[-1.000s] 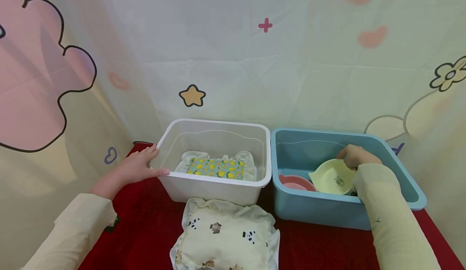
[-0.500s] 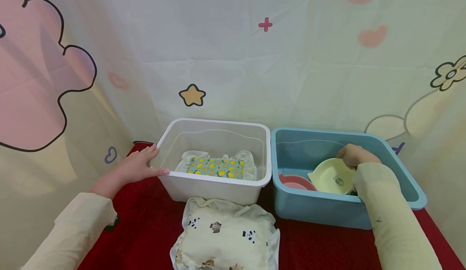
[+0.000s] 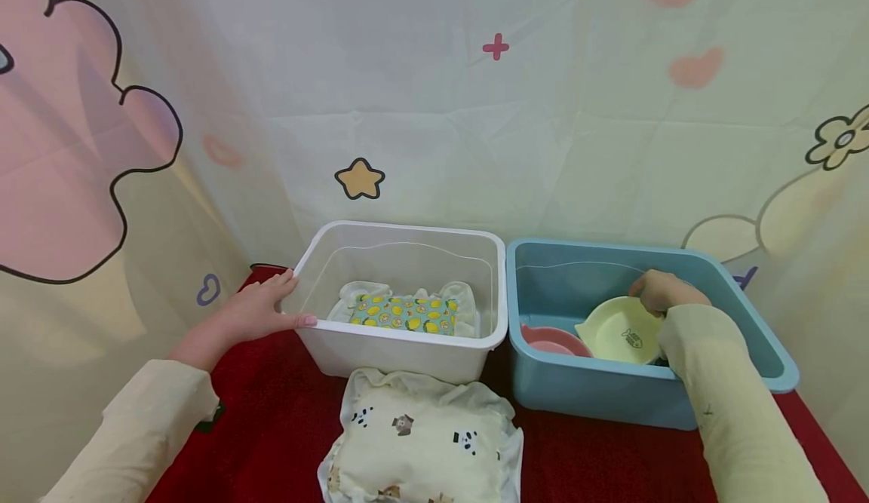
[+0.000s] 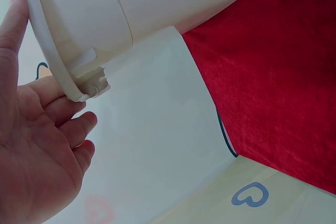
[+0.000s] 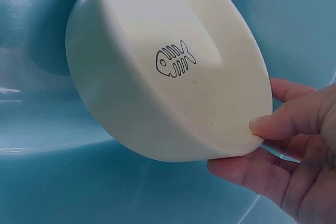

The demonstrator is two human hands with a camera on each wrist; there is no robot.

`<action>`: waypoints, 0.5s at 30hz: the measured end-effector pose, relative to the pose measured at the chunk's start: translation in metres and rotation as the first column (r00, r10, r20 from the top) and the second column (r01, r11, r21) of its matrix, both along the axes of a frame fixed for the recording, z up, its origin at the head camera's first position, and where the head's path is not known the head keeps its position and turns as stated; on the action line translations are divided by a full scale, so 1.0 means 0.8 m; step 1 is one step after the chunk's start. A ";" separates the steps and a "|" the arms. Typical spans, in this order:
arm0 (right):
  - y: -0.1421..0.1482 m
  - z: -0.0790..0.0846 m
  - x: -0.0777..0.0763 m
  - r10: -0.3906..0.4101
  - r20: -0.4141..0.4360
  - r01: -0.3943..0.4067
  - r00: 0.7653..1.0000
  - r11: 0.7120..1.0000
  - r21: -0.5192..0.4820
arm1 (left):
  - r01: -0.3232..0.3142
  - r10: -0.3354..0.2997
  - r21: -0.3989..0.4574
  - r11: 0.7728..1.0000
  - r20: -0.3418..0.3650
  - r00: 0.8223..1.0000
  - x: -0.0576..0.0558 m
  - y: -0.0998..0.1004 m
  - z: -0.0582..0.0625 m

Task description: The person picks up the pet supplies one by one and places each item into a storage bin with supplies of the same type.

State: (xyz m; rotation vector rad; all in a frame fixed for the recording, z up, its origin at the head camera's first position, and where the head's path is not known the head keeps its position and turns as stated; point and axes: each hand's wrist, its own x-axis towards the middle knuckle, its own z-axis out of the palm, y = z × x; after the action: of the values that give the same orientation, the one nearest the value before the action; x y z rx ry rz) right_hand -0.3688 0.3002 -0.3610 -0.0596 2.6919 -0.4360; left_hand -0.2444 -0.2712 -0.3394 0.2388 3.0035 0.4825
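Note:
In the head view my right hand [image 3: 668, 292] is inside the blue bin [image 3: 597, 382], at a pale yellow cat-ear bowl [image 3: 614, 329]. The right wrist view shows the right hand pinching the bowl's rim, thumb inside and fingers outside. A fish-bone print marks the tilted bowl's inside. Beside it in the bin lies a pink bowl [image 3: 553, 339], partly hidden by the bin's front wall. My left hand [image 3: 254, 311] rests on the front left corner of the white bin [image 3: 400, 337], thumb on the front rim and fingers spread along the left rim.
Inside the white bin lies a small ruffled cushion [image 3: 403, 313] with a lemon print. A cream ruffled pillow [image 3: 421, 439] with animal prints lies before the bins on red cloth [image 3: 271, 412]. A printed curtain [image 3: 421, 111] hangs behind. Something dark shows partly under the yellow bowl.

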 end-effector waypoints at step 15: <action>0.001 0.003 0.002 0.026 -0.008 -0.026 1.000 0.999 0.018 | 0.000 0.000 0.014 1.000 -0.004 1.000 0.000 -0.001 -0.002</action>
State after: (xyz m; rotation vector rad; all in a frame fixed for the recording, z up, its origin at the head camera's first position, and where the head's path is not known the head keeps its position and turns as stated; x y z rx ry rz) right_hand -0.3676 0.3012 -0.3588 -0.0919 2.6991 -0.4045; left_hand -0.2446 -0.2718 -0.3410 0.2405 3.0047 0.5036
